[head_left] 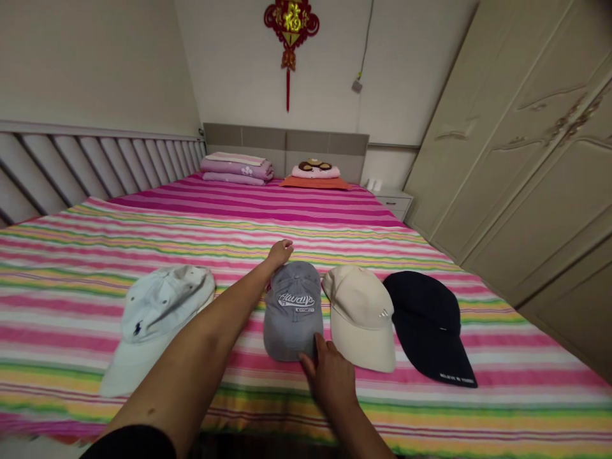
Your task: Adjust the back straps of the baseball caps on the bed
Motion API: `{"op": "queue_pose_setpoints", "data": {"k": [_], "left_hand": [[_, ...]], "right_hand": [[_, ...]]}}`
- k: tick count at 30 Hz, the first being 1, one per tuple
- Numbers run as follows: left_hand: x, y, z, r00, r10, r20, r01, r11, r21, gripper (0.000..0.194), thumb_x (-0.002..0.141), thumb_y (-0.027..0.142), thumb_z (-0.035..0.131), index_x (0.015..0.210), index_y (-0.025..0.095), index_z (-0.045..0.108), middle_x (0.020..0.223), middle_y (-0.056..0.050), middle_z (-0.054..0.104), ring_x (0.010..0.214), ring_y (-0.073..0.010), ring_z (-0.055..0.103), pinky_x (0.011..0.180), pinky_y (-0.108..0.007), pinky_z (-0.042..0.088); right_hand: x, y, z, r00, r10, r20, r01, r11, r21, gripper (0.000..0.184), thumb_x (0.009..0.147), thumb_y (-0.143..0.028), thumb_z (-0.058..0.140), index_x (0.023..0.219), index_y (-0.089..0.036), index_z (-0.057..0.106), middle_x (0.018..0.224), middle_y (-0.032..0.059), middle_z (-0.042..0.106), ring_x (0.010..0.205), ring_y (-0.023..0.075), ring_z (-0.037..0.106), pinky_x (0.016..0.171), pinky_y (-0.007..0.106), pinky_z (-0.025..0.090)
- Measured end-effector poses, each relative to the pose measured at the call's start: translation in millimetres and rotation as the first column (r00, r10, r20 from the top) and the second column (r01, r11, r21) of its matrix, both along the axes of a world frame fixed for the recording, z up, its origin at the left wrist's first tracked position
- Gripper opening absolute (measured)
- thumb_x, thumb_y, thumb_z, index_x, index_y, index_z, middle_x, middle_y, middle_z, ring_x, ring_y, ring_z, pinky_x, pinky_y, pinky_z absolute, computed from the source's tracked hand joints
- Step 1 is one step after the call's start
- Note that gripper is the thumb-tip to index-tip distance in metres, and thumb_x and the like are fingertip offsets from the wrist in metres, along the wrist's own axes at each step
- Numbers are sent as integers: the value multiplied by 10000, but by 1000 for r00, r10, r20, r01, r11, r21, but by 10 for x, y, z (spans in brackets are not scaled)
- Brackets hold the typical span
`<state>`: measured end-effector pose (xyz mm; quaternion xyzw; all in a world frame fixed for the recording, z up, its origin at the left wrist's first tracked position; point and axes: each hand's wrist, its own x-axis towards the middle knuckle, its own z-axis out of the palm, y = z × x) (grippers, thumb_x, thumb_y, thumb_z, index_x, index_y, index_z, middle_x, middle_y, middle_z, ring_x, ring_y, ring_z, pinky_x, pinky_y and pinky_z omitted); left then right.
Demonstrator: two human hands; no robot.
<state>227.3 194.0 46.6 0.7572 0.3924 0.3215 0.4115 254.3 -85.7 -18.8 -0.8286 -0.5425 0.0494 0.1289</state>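
Head view: grey cap (292, 319) lies brim (287, 341) nearest; right hand (333, 376) pinches the brim, left hand (280, 254) loosely open beside the crown (297, 277).

Bed (511, 357) in full stripes here: multicolored cover (119, 236) across near part, magenta sheet (306, 205) toward head end. Lined up, left to right: white cap (160, 303), gray cap (292, 315), cream cap (359, 309), navy cap (425, 319) (all four facing near side!). Up top, folded purple bedding (234, 169) on left, flat orange layer (313, 183) over on right.
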Motion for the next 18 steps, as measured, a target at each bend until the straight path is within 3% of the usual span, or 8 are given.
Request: {"op": "queue_pose_setpoints", "data": {"k": [5,10,12,14,16,18], "left_hand": [[-632,-249,102,997,75,16,-77,987,142,295,776,351,455,896,131,611,923,-58,635,926,-209,544,824,-295,401],[-1880,-606,204,962,268,54,-273,931,240,361,763,359,428,1011,140,573,1103,-86,586,1058,-219,494,924,-293,343],[-2440,-762,157,880,473,30,-458,832,314,348,736,350,452,989,149,581,1055,-80,604,1015,-221,522,913,-310,362],[-2939,-933,38,744,668,24,-639,701,315,342,707,341,487,974,150,582,1025,-86,611,1006,-233,529,910,-329,368],[-3314,-1116,-134,599,800,25,-780,577,241,356,693,362,509,970,148,575,1020,-101,610,989,-247,538,884,-347,387],[-3530,-1292,-322,529,848,-9,-843,527,113,355,665,389,549,927,151,575,945,-98,625,923,-251,563,821,-348,421]], "right_hand": [[21,-56,-19,1000,18,18,-19,998,52,299,841,-377,435,1048,-166,480,855,91,614,743,233,618,534,271,366],[32,-309,-177,987,153,-42,-142,971,193,266,875,-370,358,791,-183,527,760,69,617,686,203,606,551,266,350],[11,-453,-265,970,231,-76,-209,951,226,292,881,-360,339,742,-191,532,708,57,616,633,190,597,547,266,342],[-8,-582,-334,954,277,-113,-243,938,246,296,874,-359,347,719,-196,539,678,55,613,602,188,585,543,269,336],[-19,-661,-370,941,271,-200,-216,942,257,297,853,-388,377,694,-199,543,655,55,610,571,188,568,533,274,336],[-27,-665,-365,884,240,-402,-136,953,270,303,821,-438,419,678,-201,542,599,41,593,524,176,545,506,268,345]]}}
